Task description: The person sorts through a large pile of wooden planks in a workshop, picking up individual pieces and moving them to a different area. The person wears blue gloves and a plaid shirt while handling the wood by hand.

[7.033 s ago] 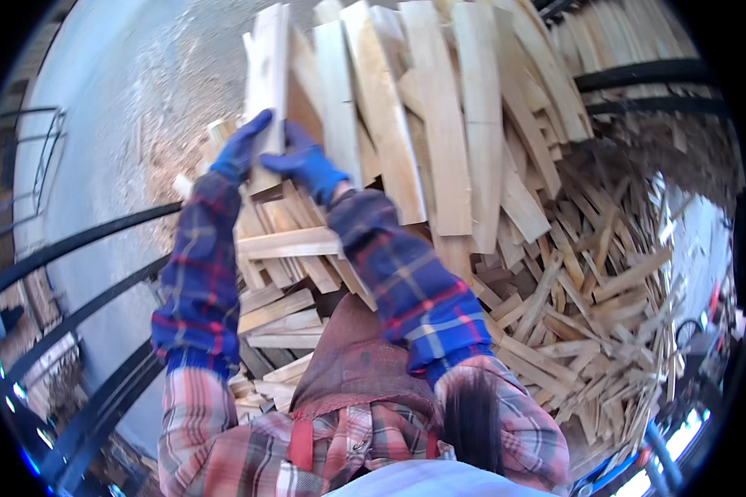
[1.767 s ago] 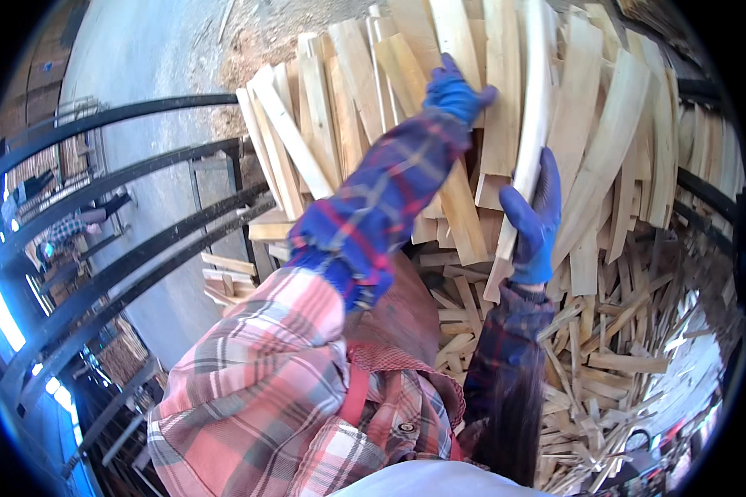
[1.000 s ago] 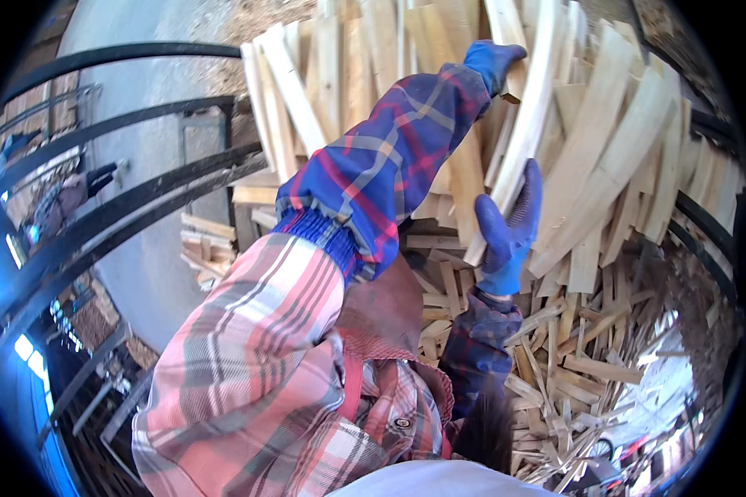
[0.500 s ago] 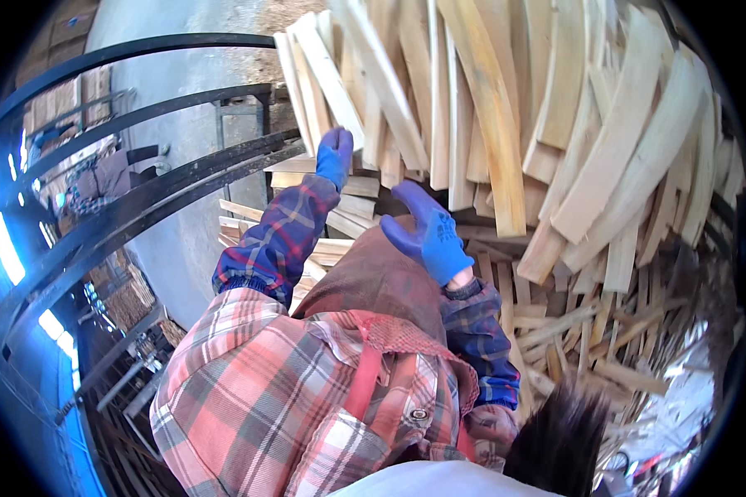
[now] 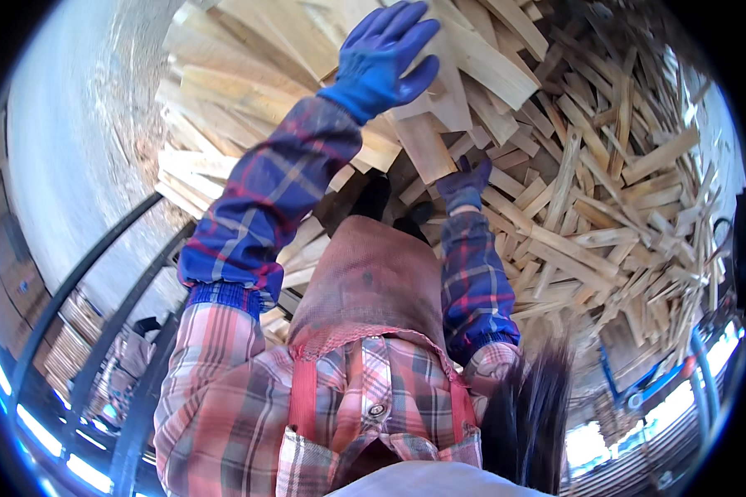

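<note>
My left hand (image 5: 383, 62), in a blue and purple glove, is spread over the upper part of the wooden slats (image 5: 249, 83), palm down, with the thumb apart from the fingers. Whether it presses on the wood I cannot tell. Lower and to the right, my right hand (image 5: 462, 185), in the same kind of glove, is at the lower end of a pale slat (image 5: 425, 147). Its visible fingers point up and apart, beside the slat's edge; no grip around the slat shows.
Loose offcuts and slats (image 5: 588, 207) lie heaped on the right. Dark metal bars (image 5: 99, 248) curve along the left side. A brown apron (image 5: 369, 282) covers my lap, with dark shoes (image 5: 373, 197) beyond it. A blue metal frame (image 5: 638, 385) stands at lower right.
The view has swung toward the right-hand heap. My left hand has reached farther out over the slats and spread its fingers. My right hand has moved to the end of a slat.
</note>
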A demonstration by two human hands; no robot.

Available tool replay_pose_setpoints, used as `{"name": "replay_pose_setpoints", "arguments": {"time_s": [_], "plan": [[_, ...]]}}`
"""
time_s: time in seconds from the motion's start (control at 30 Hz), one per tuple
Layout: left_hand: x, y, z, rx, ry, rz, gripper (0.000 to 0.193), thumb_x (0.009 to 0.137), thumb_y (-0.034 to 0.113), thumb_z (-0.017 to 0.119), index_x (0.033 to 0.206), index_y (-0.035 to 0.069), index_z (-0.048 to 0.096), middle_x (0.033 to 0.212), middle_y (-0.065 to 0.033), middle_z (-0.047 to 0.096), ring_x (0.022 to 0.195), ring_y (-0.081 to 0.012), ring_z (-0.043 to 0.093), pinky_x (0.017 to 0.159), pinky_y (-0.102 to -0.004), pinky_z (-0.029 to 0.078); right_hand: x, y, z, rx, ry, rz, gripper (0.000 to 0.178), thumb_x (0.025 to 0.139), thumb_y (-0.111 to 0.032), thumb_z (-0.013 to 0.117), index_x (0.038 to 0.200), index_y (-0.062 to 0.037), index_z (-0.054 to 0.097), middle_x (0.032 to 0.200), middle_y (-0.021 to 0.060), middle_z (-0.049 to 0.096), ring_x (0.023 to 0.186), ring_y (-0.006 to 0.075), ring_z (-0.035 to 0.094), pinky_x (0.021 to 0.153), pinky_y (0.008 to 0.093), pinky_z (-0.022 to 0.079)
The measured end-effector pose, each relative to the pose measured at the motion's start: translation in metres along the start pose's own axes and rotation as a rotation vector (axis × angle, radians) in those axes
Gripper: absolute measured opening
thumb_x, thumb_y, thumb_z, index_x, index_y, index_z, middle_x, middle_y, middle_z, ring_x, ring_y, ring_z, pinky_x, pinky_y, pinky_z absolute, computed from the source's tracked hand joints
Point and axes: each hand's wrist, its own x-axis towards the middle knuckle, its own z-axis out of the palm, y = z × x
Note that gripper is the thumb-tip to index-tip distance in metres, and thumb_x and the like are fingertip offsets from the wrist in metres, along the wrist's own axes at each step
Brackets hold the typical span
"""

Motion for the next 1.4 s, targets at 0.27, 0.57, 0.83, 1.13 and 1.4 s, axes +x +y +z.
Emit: {"name": "replay_pose_setpoints", "arguments": {"time_s": [0.27,0.57,0.83,1.13,1.4], "plan": [[0.05,-0.084,0.03,0.431,-0.542,0.119,0.042,0.081,0.03,0.065,0.117,0.008,0.063,0.122,-0.0137,0.061,0.111,-0.031,0.058,0.085,-0.043,0.046,0.0,0.055,0.075,0.156,-0.281,-0.146,0.049,0.093,-0.043,0.053,0.123,-0.0047,0.057,0.117,0.0124,0.063,0.114,0.0274,0.057,0.094,0.0394,0.047],[0.084,-0.079,0.028,0.145,-0.288,0.087,0.016,0.083,0.024,0.065,0.088,0.008,0.067,0.088,-0.0115,0.067,0.08,-0.0299,0.062,0.074,-0.0424,0.047,0.05,-0.089,0.016,0.023,0.05,-0.207,0.07,0.084,-0.064,0.052,0.131,-0.0115,0.049,0.125,0.0083,0.053,0.115,0.0266,0.048,0.1,0.0439,0.037],[0.124,-0.077,0.098,0.269,-0.699,0.402,0.03,0.082,0.038,0.056,0.085,0.011,0.069,0.089,-0.009,0.067,0.09,-0.0285,0.062,0.08,-0.0476,0.048,0.084,-0.098,0.04,0.041,-0.225,-0.239,0.06,0.084,-0.05,0.067,0.116,0.0002,0.059,0.106,0.0099,0.062,0.093,0.0217,0.061,0.087,0.033,0.049],[0.064,-0.135,0.021,0.39,-0.647,0.172,0.037,0.085,0.036,0.063,0.058,0.012,0.063,0.06,-0.0118,0.06,0.06,-0.0321,0.058,0.059,-0.0424,0.046,0.042,-0.044,0.078,-0.405,-0.216,-0.959,0.047,0.095,-0.03,0.055,0.132,-0.0016,0.05,0.136,0.0116,0.05,0.125,0.0224,0.047,0.105,0.0347,0.036],[0.145,-0.085,0.124,0.177,-0.22,0.28,0.047,0.076,0.045,0.067,0.106,0.009,0.059,0.107,-0.0143,0.061,0.101,-0.0336,0.056,0.087,-0.0447,0.044,0.083,-0.119,0.032,0.011,-0.145,-0.21,0.087,0.087,-0.063,0.05,0.15,-0.0094,0.023,0.156,0.0126,0.019,0.144,0.0297,0.018,0.115,0.0423,0.014]]}}
